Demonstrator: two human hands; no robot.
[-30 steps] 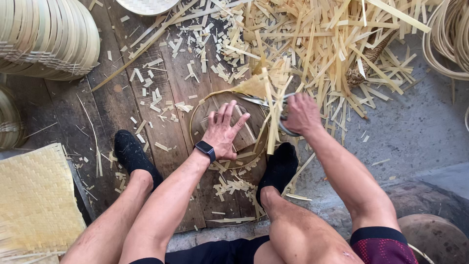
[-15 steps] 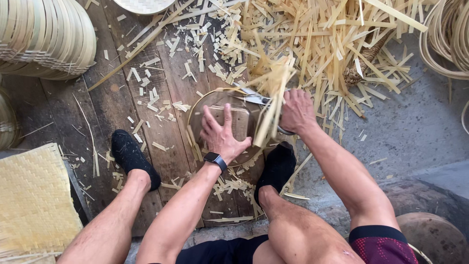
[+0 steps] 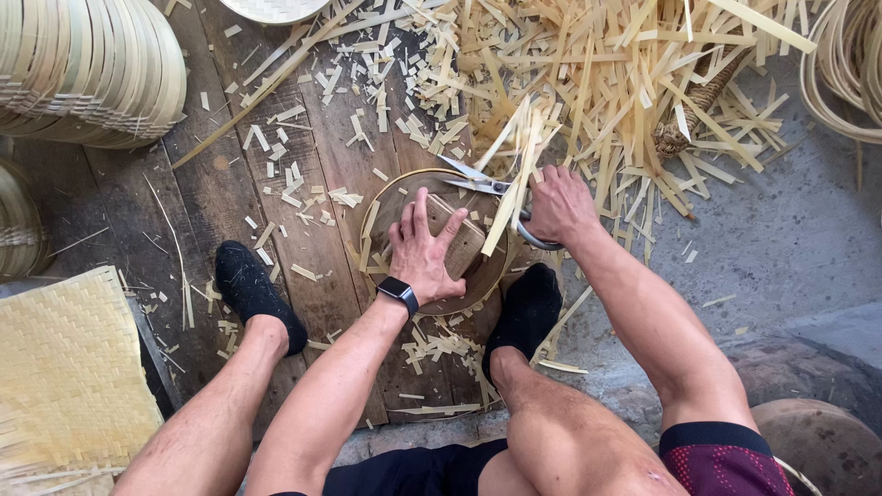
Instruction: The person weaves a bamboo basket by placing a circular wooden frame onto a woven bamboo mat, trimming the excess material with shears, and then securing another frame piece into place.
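On the wooden floor boards point(image 3: 230, 202), between the two feet in black socks, a round woven bamboo piece point(image 3: 404, 197) is pressed down by the left hand point(image 3: 424, 253). The fingers of this hand are spread flat and apart on a small wooden block point(image 3: 464, 243) that lies on the round piece, so nothing is clamped by this grip. A black watch point(image 3: 398, 294) is worn on the left wrist. The right hand point(image 3: 559, 207) is closed around the handles of a pair of metal scissors point(image 3: 482, 184), just at the right edge of the round piece. The blades are seen open, and some loose bamboo strips point(image 3: 514, 174) stand up from the rim next to them. Behind the hands a big heap of cut bamboo slivers point(image 3: 625, 83) is spread over the boards and the grey concrete. At the upper left, stacked woven trays point(image 3: 92, 64) are seen, and at the lower left a flat woven mat point(image 3: 64, 367) is lying. Coiled bamboo rings point(image 3: 850, 73) are seen at the upper right.
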